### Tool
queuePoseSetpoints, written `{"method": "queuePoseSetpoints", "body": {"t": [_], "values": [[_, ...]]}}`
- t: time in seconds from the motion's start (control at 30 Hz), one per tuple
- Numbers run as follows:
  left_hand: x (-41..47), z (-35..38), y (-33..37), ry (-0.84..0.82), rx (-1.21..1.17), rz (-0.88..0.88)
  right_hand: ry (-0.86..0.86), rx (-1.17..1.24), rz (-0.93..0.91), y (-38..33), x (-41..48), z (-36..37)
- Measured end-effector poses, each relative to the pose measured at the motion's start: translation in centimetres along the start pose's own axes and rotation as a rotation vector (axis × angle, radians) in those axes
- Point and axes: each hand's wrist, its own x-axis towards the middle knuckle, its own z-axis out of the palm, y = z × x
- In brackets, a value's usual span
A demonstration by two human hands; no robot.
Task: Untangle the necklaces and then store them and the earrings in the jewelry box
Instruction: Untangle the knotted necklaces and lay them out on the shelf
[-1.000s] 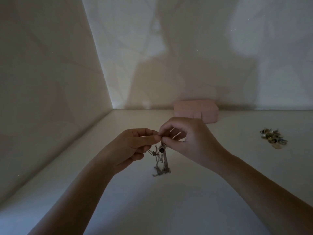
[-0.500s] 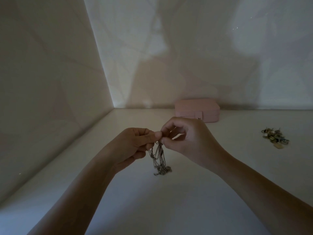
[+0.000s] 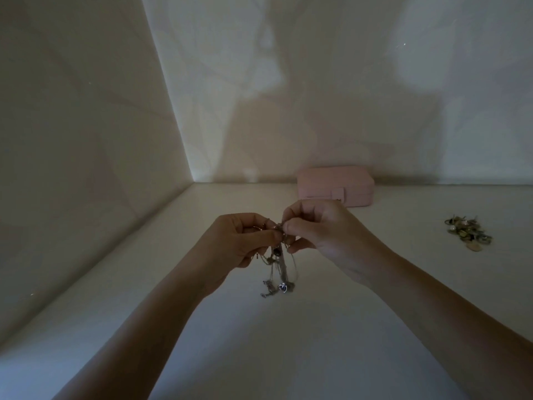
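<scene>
Head view: pale table (image 3: 288, 356), white corner walls (image 3: 86, 111), dim light.

A person's left hand (image 3: 236, 241) and right hand (image 3: 323, 229) show with both forearms (image 3: 144, 327), all bare to the lower edge. Dim light hides finer detail.

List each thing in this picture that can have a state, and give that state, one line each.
left hand, pinches the top of the necklaces
right hand, pinches the top of the necklaces
necklaces, tangled in a bunch, hanging down
jewelry box, closed, at the back of the table
earrings, loose pile on the table, not stored
</scene>
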Motion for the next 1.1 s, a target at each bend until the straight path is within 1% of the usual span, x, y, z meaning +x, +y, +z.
{"method": "queuePoseSetpoints", "body": {"t": [0.1, 0.2, 0.27, 0.37, 0.43, 0.53, 0.63, 0.7, 0.77, 0.87, 0.9, 0.97, 1.1], "values": [[0.0, 0.0, -0.1, 0.014, 0.061, 0.020, 0.029, -0.072, -0.019, 0.2, 0.1, 0.1], [-0.2, -0.2, 0.0, -0.054, 0.076, 0.014, 0.094, -0.142, -0.061, 0.6, 0.1, 0.2], [-0.2, -0.3, 0.1, -0.083, 0.043, 0.001, 0.115, -0.100, -0.067, 0.7, 0.1, 0.3], [-0.3, -0.3, 0.2, -0.114, -0.010, -0.020, 0.126, 0.027, -0.058, 0.7, 0.2, 0.3], [-0.3, -0.3, 0.3, -0.130, -0.061, -0.035, 0.111, 0.084, -0.029, 0.5, 0.3, -0.1], [-0.1, -0.5, 0.3, -0.089, -0.211, -0.051, 0.052, 0.102, 0.006, -0.1, 0.4, -0.9], [0.0, -0.4, 0.3, -0.072, -0.341, -0.065, 0.038, -0.031, -0.006, -0.4, 0.4, -1.5], [-0.2, -0.2, 0.3, -0.102, -0.361, -0.073, 0.050, -0.123, -0.016, -0.5, 0.3, -1.6], [-0.3, -0.1, 0.3, -0.131, -0.310, -0.079, 0.071, -0.230, -0.037, -0.5, 0.3, -1.4], [-0.2, 0.0, 0.1, -0.123, -0.170, -0.073, 0.103, -0.382, -0.076, -0.5, 0.1, -1.3], [-0.2, -0.1, 0.1, -0.111, -0.142, -0.067, 0.113, -0.379, -0.071, -0.5, 0.1, -1.3], [-0.2, -0.1, 0.1, -0.089, -0.117, -0.051, 0.109, -0.286, -0.029, -0.6, 0.0, -1.2], [-0.1, 0.0, 0.0, -0.054, -0.071, -0.022, 0.011, -0.067, 0.079, -0.4, 0.0, -0.7]]}}
